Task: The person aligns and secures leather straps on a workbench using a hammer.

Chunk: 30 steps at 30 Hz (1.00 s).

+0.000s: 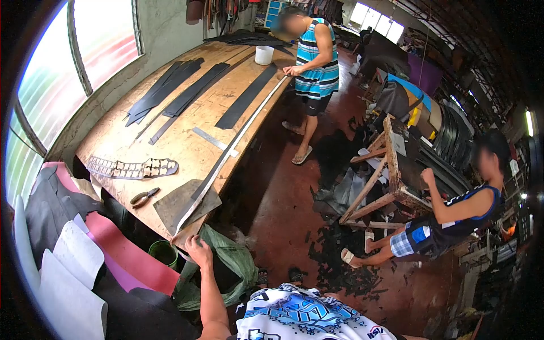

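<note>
My left hand (198, 250) is at the near corner of the wooden worktable (221, 71). Its fingers look apart and touch the corner, close to the end of a long dark strip with a pale edge (211, 180). That strip runs along the table's right side to the far end, where another person's hand (293, 70) touches it. Beneath its near end lies a flat grey-brown sheet (163, 202). Pliers (144, 197) rest to the left of this sheet. Out of sight is my right hand.
Black strips (164, 90), a metal square (214, 141), a patterned cut-out piece (133, 168) and a white tub (264, 55) are on the table. Rolled sheets (122, 243), a green bucket (163, 253) and a green sack (241, 263) crowd its near side. Another person (453, 204) stands right, by a wooden frame (391, 164).
</note>
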Each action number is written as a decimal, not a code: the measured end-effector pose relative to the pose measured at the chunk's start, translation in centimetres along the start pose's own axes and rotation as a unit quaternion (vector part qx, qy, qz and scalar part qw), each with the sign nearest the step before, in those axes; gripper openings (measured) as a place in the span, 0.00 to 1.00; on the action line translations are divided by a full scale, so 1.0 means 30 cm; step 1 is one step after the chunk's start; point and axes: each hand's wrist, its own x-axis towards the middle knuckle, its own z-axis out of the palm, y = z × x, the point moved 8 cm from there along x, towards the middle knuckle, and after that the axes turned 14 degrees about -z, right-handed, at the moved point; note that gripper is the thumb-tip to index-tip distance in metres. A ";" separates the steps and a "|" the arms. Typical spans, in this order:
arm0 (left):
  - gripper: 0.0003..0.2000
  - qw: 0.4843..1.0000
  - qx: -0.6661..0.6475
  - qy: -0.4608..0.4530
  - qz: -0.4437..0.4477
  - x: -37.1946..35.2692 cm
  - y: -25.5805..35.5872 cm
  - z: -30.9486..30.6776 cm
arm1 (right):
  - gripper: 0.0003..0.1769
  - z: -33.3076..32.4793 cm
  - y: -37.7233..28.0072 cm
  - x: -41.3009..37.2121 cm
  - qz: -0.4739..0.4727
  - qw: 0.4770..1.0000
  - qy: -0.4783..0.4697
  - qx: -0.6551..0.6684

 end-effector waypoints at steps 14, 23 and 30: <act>0.09 1.000 0.001 -0.007 -0.013 0.001 0.001 -0.003 | 0.20 0.036 0.042 0.000 -0.024 0.987 0.002 0.158; 0.08 1.000 0.004 -0.003 -0.016 0.001 0.001 0.001 | 0.17 0.022 0.060 -0.013 0.149 0.960 0.036 0.236; 0.07 1.000 0.001 0.006 -0.006 0.001 0.004 -0.004 | 0.18 -0.037 0.006 -0.016 0.118 0.953 0.041 0.277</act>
